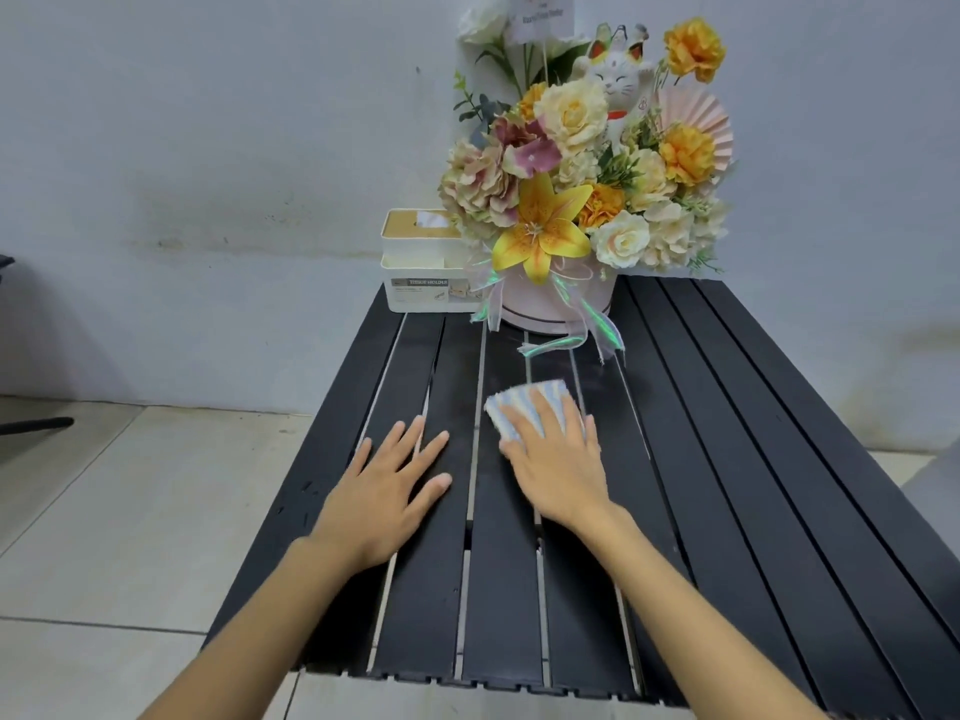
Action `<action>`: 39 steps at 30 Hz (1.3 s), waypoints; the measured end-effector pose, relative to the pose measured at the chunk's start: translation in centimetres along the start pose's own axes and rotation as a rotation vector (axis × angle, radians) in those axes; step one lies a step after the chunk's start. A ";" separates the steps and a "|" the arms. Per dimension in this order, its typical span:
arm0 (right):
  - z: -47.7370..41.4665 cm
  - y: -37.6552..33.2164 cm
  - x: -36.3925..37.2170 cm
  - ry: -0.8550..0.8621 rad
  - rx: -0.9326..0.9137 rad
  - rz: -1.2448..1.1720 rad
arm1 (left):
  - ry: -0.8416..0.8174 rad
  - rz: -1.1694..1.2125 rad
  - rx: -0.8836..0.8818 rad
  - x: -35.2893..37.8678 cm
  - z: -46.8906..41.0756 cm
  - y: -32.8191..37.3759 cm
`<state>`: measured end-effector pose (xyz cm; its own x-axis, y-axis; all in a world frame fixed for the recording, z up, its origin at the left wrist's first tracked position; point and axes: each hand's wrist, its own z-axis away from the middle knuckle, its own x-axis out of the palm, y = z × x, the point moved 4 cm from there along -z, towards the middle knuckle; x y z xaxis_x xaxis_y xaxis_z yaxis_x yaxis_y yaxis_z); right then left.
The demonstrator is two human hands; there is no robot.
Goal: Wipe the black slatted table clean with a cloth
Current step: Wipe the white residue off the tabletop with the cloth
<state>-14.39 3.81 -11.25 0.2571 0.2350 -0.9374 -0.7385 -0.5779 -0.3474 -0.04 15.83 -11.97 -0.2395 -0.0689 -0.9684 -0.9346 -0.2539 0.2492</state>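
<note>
The black slatted table (727,459) runs away from me toward a wall. A folded cloth (524,400) with pale blue and white stripes lies on the middle slats. My right hand (558,462) lies flat on the cloth, fingers spread and pressing it down, so only the cloth's far and left edges show. My left hand (389,485) rests palm down on the slats to the left of the cloth, fingers apart, holding nothing.
A flower arrangement (582,174) in a round pink box, with a white cat figurine, stands at the table's far end. A white tissue holder (421,262) sits to its left. The wall is behind; tiled floor (130,511) lies left of the table.
</note>
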 end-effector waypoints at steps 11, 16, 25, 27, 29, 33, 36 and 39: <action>4.2 -2.6 1.5 0.003 -0.341 0.080 | 0.178 -0.027 -0.152 0.3 2.8 -2.5; -9.3 -3.0 1.4 -0.018 -0.127 0.058 | 0.197 0.013 -0.134 0.4 2.7 -2.6; -10.6 -4.8 1.3 -0.020 -0.109 0.072 | 0.185 0.002 -0.162 -0.3 2.8 -2.1; -5.5 -5.2 1.5 -0.059 -0.214 0.060 | 0.188 0.011 -0.163 -0.3 2.9 -2.0; 0.9 -5.5 2.1 -0.101 -0.341 0.062 | 0.206 0.021 -0.179 -0.4 2.8 -2.1; 9.4 -5.0 3.0 -0.064 -0.433 0.132 | 0.233 0.013 -0.264 -0.5 2.6 -2.5; 7.7 -5.3 2.6 -0.070 -0.440 0.149 | 0.215 -0.004 -0.267 -0.2 2.5 -2.4; 2.8 -6.4 2.6 -0.044 -0.409 0.126 | 0.225 -0.002 -0.268 -0.1 2.4 -2.6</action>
<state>-10.78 10.27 -11.37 0.1475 0.1704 -0.9743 -0.4523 -0.8644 -0.2197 1.75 18.80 -12.49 -0.1462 -0.2717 -0.9512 -0.8255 -0.4963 0.2687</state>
